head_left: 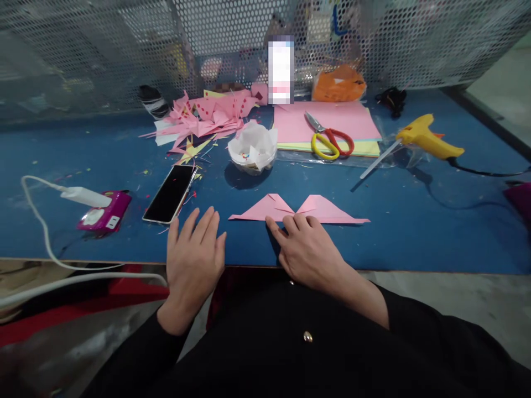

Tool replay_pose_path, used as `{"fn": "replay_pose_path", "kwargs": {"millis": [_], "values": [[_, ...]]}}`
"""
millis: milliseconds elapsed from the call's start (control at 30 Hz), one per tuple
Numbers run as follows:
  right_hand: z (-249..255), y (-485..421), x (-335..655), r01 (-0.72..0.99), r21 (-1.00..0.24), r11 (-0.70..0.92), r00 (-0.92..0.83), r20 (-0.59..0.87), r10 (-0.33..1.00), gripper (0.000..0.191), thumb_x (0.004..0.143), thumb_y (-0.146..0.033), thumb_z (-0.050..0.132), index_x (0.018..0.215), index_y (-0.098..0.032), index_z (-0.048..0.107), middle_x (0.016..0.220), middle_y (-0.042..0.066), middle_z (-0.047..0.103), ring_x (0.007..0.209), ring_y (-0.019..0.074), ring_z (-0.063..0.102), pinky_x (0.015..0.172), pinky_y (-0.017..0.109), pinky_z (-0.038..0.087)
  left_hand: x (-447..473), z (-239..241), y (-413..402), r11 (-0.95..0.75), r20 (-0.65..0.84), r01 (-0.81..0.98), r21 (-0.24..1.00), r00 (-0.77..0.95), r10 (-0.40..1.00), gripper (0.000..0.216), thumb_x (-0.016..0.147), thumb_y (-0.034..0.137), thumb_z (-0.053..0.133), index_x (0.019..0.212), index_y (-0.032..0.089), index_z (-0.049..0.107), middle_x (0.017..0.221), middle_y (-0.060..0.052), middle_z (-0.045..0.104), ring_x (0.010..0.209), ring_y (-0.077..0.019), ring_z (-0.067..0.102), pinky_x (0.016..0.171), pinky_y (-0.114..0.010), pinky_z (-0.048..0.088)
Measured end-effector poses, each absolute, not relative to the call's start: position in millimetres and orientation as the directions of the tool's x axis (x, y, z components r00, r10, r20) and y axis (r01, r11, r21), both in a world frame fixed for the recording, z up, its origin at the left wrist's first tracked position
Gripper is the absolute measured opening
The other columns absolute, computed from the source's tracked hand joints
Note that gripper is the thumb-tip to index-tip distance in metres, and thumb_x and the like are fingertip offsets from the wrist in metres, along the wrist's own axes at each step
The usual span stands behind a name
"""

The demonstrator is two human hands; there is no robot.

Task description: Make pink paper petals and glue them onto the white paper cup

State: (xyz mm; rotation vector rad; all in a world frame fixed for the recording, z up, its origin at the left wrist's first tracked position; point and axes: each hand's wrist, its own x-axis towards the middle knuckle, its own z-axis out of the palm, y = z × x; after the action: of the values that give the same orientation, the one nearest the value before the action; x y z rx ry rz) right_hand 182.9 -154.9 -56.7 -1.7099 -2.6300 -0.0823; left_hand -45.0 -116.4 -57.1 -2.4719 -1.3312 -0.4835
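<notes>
A folded pink paper [327,209] lies on the blue table before me, with two peaks and long thin points at both ends. My right hand [311,246] presses on its lower edge near the middle. The index finger points to the left along that edge, and the other fingers are curled against the paper. My left hand [194,249] rests at the table's front edge, left of the paper, holding nothing, with its fingers stretched out. Just beyond its fingertips lies a phone [171,193] with a dark screen.
Behind the paper stands a white paper-lined bowl [253,149]. Scissors [327,135] lie on pink sheets [290,121]. A yellow glue gun [429,138] is at right, pink scraps [211,113] at back left. A purple power adapter [105,213] with a white cable sits left. Perforated mesh [232,27] borders the back.
</notes>
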Motion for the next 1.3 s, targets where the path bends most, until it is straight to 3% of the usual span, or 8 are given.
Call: {"fn": "replay_pose_path", "kwargs": {"millis": [100,267,467,733,867,933,1100,1300], "values": [[-56,-155,182,0.915,0.042,0.402,-0.404,0.052,0.913,0.061,0.094,-0.028,0.048,0.151,-0.008,0.042,0.112,0.018,0.062,0.101,0.0307,0.053,0.081,0.044,0.044,-29,-62,-112,-0.662,0.408,0.747,-0.067,0.626,0.665,0.049,0.097,0.02,0.05,0.146,0.017,0.051,0.138,-0.015,0.065,0.131,-0.036,0.058,0.109,-0.059,0.042],[-59,-158,190,0.921,-0.005,0.389,-0.385,0.124,0.914,0.052,0.098,-0.029,0.046,0.143,-0.004,0.051,0.112,0.016,0.066,0.102,0.0291,0.057,0.086,0.042,0.047,2,-75,-109,-0.801,0.29,0.599,0.014,0.764,0.576,0.046,0.101,0.028,0.045,0.139,0.006,0.057,0.141,-0.019,0.061,0.132,-0.0316,0.058,0.109,-0.048,0.047],[-76,-179,229,0.932,-0.063,0.358,-0.319,0.331,0.888,0.045,0.102,-0.033,0.045,0.13,-0.002,0.062,0.123,0.017,0.07,0.114,0.0282,0.061,0.1,0.043,0.047,-5,-74,-115,-0.74,0.313,0.673,0.011,0.7,0.641,0.043,0.101,0.031,0.046,0.137,0.011,0.059,0.14,-0.017,0.063,0.13,-0.0361,0.059,0.114,-0.062,0.035],[-85,-208,279,0.979,-0.124,0.164,-0.093,0.445,0.891,0.036,0.1,-0.026,0.05,0.128,-0.008,0.063,0.121,0.016,0.072,0.117,0.0287,0.065,0.097,0.046,0.054,-44,-70,-119,-0.591,0.365,0.807,-0.016,0.555,0.747,0.044,0.099,0.031,0.051,0.142,0.019,0.053,0.137,-0.016,0.065,0.136,-0.0433,0.051,0.113,-0.076,0.025],[-85,-209,280,0.985,-0.1,0.137,-0.08,0.437,0.896,0.036,0.1,-0.027,0.051,0.13,-0.012,0.063,0.12,0.014,0.073,0.117,0.029,0.065,0.097,0.046,0.054,-32,-61,-119,-0.582,0.52,0.813,0.011,0.493,0.698,0.039,0.095,0.02,0.061,0.134,0.022,0.058,0.127,-0.012,0.072,0.127,-0.0355,0.061,0.115,-0.067,0.034],[-85,-208,279,0.987,-0.105,0.122,-0.064,0.441,0.895,0.035,0.099,-0.026,0.052,0.129,-0.014,0.064,0.118,0.013,0.074,0.115,0.0287,0.066,0.096,0.046,0.054,-16,-58,-113,-0.725,0.547,0.688,0.024,0.598,0.586,0.034,0.093,0.015,0.061,0.127,0.021,0.062,0.121,-0.009,0.075,0.119,-0.0311,0.067,0.109,-0.058,0.045],[-83,-206,281,0.988,-0.098,0.122,-0.066,0.443,0.894,0.03,0.099,-0.024,0.054,0.125,-0.013,0.065,0.116,0.013,0.074,0.112,0.0268,0.067,0.095,0.044,0.053,20,-62,-89,-0.873,0.411,0.487,-0.019,0.8,0.437,0.029,0.097,0.009,0.048,0.118,0.011,0.068,0.118,-0.014,0.075,0.108,-0.0287,0.07,0.095,-0.044,0.056],[-76,-196,282,0.99,-0.079,0.116,-0.068,0.458,0.886,0.026,0.097,-0.022,0.059,0.121,-0.02,0.069,0.112,0.007,0.077,0.114,0.0255,0.066,0.098,0.041,0.047,27,-60,-78,-0.877,0.332,0.481,0.0,0.827,0.454,0.033,0.098,0.01,0.043,0.108,0.017,0.073,0.105,-0.011,0.076,0.097,-0.026,0.071,0.083,-0.039,0.057]]}}
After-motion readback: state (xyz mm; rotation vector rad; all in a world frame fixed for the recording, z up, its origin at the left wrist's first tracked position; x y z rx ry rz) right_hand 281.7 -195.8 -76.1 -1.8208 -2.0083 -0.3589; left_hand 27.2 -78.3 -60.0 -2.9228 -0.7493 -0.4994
